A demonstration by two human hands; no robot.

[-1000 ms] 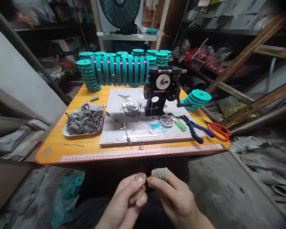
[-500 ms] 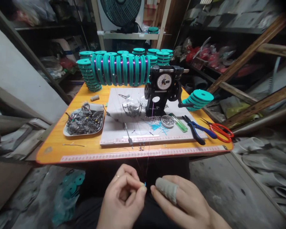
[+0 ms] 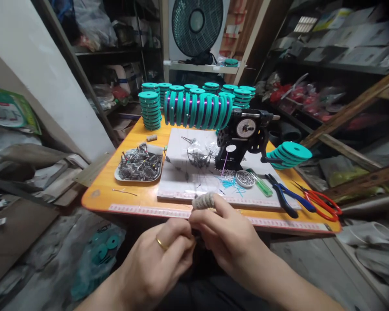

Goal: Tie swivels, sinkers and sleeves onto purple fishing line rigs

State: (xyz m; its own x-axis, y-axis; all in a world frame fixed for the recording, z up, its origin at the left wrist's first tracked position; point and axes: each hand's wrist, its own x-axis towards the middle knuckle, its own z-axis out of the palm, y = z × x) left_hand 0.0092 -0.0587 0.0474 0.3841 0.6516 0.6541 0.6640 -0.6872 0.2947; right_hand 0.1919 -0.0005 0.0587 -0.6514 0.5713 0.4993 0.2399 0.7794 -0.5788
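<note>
My left hand (image 3: 164, 255), with a ring on one finger, is closed in front of the table's near edge. My right hand (image 3: 228, 233) meets it, fingers bent and pinched together at the left hand's fingertips. A ribbed grey sleeve (image 3: 203, 201) covers my right index finger. Whatever the fingertips hold is hidden behind them. Beyond the hands lies a white board (image 3: 168, 190) with thin lines and small dark sinkers. On it are light-blue slivers (image 3: 230, 183) and a round dish of small metal pieces (image 3: 245, 178). A black hand-cranked winder (image 3: 241, 138) carries a row of teal spools (image 3: 197, 110).
A tray of wired sinkers (image 3: 116, 175) stands at left on the orange table (image 3: 97, 194). Blue-handled pliers (image 3: 287, 196), red scissors (image 3: 322, 205) and a green-handled tool (image 3: 262, 185) lie at right. Stacked teal spools (image 3: 150, 110) stand behind. A measuring tape (image 3: 142, 210) follows the front edge.
Both hands have come together and risen toward the table edge; a gap separated them before. My left pinch, earlier at a blue bit on a thin line, is now hidden. The view has shifted left.
</note>
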